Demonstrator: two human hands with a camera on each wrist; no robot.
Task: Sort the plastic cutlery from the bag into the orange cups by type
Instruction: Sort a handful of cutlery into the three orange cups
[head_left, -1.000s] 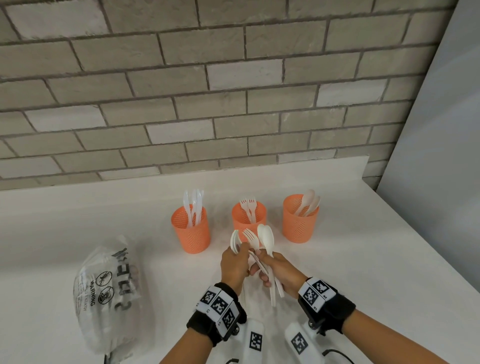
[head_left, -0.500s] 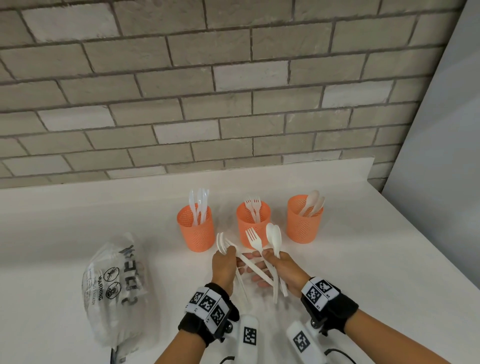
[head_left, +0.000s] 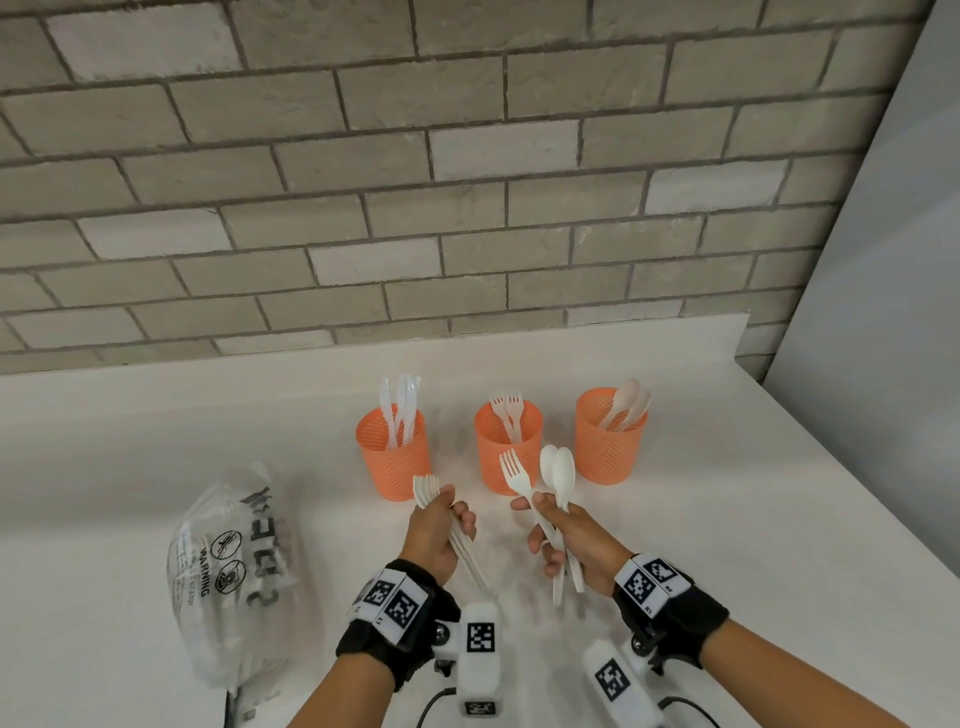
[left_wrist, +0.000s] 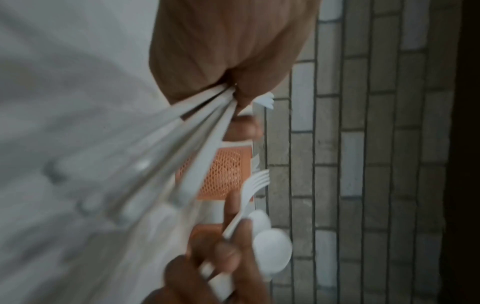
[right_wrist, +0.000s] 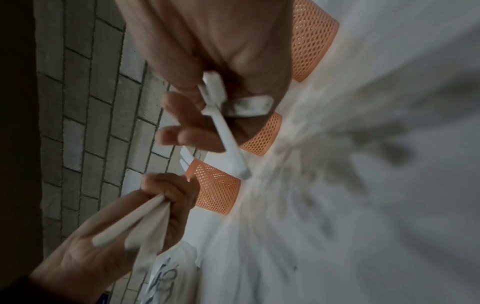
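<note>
Three orange mesh cups stand in a row on the white counter: the left cup (head_left: 396, 457) holds knives, the middle cup (head_left: 506, 452) forks, the right cup (head_left: 609, 441) spoons. My left hand (head_left: 439, 530) grips a stacked bundle of white forks (head_left: 426, 489), whose tines (left_wrist: 267, 100) show in the left wrist view. My right hand (head_left: 571, 535) holds one fork (head_left: 515, 474) and two spoons (head_left: 558, 472) by their handles (right_wrist: 223, 127). Both hands hover in front of the cups, a little apart. The clear plastic bag (head_left: 228, 566) lies at the left.
A grey brick wall (head_left: 467, 182) backs the counter (head_left: 727, 519). A pale panel (head_left: 883, 312) closes off the right side. White counter surface stretches left of the cups and right of my right hand.
My hands have drawn apart. The left one has carried the fork bundle away to the left, while the right keeps the single fork and two spoons.
</note>
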